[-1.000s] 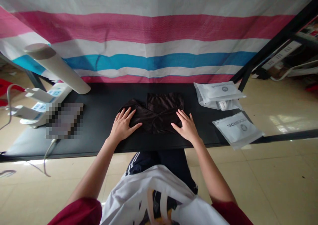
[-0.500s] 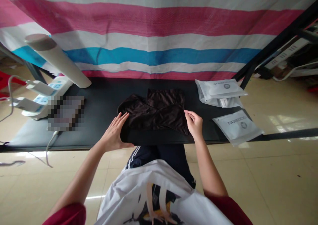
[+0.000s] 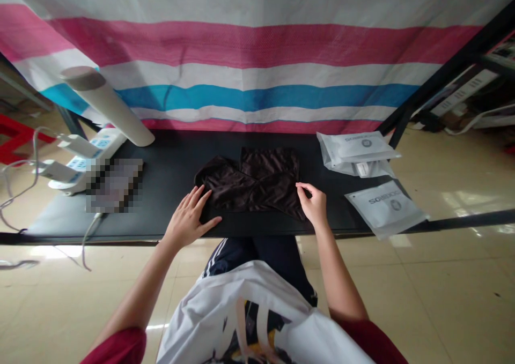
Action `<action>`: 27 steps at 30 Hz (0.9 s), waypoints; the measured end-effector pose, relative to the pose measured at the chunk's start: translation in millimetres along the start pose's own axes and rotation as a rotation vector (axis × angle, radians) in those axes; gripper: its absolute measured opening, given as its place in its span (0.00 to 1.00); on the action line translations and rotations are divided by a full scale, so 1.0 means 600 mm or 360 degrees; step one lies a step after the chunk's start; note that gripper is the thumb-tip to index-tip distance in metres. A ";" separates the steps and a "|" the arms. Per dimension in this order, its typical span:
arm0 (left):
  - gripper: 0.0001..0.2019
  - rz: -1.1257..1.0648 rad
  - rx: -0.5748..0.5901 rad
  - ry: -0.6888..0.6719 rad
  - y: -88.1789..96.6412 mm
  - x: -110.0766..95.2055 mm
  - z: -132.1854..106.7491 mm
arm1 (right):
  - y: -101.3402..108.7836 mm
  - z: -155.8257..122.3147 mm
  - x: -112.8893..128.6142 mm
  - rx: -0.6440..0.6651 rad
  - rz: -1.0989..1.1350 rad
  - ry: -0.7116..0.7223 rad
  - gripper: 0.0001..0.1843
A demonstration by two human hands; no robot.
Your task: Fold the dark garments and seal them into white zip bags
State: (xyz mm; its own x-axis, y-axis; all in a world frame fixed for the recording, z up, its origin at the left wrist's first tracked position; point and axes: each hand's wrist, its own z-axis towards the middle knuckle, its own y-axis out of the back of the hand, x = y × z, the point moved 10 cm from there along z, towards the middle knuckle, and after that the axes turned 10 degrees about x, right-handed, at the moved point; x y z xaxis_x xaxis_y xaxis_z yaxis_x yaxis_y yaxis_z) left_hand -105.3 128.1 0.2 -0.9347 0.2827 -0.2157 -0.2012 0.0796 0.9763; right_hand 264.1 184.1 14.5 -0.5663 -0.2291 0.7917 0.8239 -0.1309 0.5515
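Observation:
A thin, dark brown piece of stretchy-looking fabric (image 3: 257, 184) lies flat on the black tabletop (image 3: 161, 184), its parts overlapping in the middle; which garment it is I cannot tell. At the cloth's lower left edge, my left hand (image 3: 189, 217) rests palm down with fingers spread, the fingertips touching the fabric and the thumb on the table. Thumb and forefinger of my right hand (image 3: 313, 203) are pinched together on the cloth's right edge.
Frosted plastic packets with printed lettering lie on the right: a stacked pair (image 3: 358, 152) and a single packet (image 3: 387, 207) overhanging the edge. On the left are a power strip (image 3: 102, 144) with plugs, a blurred-out device (image 3: 115, 186) and a leaning white cylinder (image 3: 115, 109). Behind hangs a striped sheet (image 3: 241, 47).
My left hand has settled lower, its thumb now resting on the table by the cloth. My right hand keeps its pinch at the right edge. The camera view has shifted slightly.

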 end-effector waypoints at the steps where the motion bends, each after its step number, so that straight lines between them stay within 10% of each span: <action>1: 0.49 0.0027 0.0041 -0.0027 -0.003 -0.001 -0.001 | 0.000 0.000 0.005 0.0002 -0.0029 0.0015 0.15; 4: 0.58 0.0068 0.0107 -0.0092 -0.008 -0.006 -0.002 | 0.000 -0.001 0.010 0.0003 -0.0044 0.0029 0.15; 10: 0.32 0.0022 0.0010 0.0017 0.004 -0.002 0.001 | -0.001 -0.002 0.008 0.0005 -0.0038 0.0032 0.14; 20: 0.27 -0.0061 -0.0132 0.0134 0.024 0.002 -0.008 | 0.003 -0.004 0.001 -0.0010 0.0016 0.0006 0.16; 27: 0.26 -0.0530 -0.0539 0.0605 0.049 0.092 -0.039 | 0.006 -0.004 0.001 -0.0049 -0.0022 0.0041 0.13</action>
State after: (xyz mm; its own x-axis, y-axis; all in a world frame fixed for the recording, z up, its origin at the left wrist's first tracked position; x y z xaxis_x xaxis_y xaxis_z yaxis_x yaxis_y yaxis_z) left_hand -169.6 123.6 17.4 -0.8320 -0.0713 -0.5501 -0.5246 -0.2211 0.8221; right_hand 266.8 180.9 16.6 -0.5774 -0.2515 0.7767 0.8164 -0.1637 0.5539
